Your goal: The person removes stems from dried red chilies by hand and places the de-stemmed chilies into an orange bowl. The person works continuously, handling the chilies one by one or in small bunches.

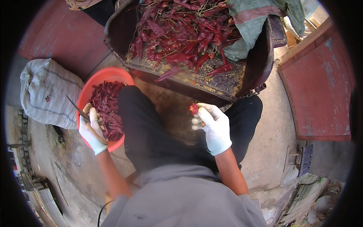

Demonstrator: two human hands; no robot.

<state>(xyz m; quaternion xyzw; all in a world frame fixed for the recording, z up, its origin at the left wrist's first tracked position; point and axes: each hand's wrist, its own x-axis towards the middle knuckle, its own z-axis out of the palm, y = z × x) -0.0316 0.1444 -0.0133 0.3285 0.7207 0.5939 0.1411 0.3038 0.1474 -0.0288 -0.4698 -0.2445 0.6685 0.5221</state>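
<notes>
My left hand [93, 124], in a white glove, grips scissors [92, 127] over the rim of a red plastic basin [83, 98]. Cut dried red chili pieces [109, 107] lie in the basin. My right hand [212, 122], gloved too, pinches a piece of dried red chili [194, 109] between thumb and forefinger, above the ground between my knees. Another small reddish bit shows at its lower fingers. Whole dried chilies [181, 37] with stems are heaped in a dark, open-fronted cart bed [261, 73] ahead of me, with yellow seeds [210, 76] scattered near its front edge.
A green woven sack [246, 31] hangs over the cart's right side. A full white woven sack [51, 90] stands left of the basin. Red panels [320, 85] rise at both sides. My knees are close to the cart's front edge, where a chain [114, 54] hangs.
</notes>
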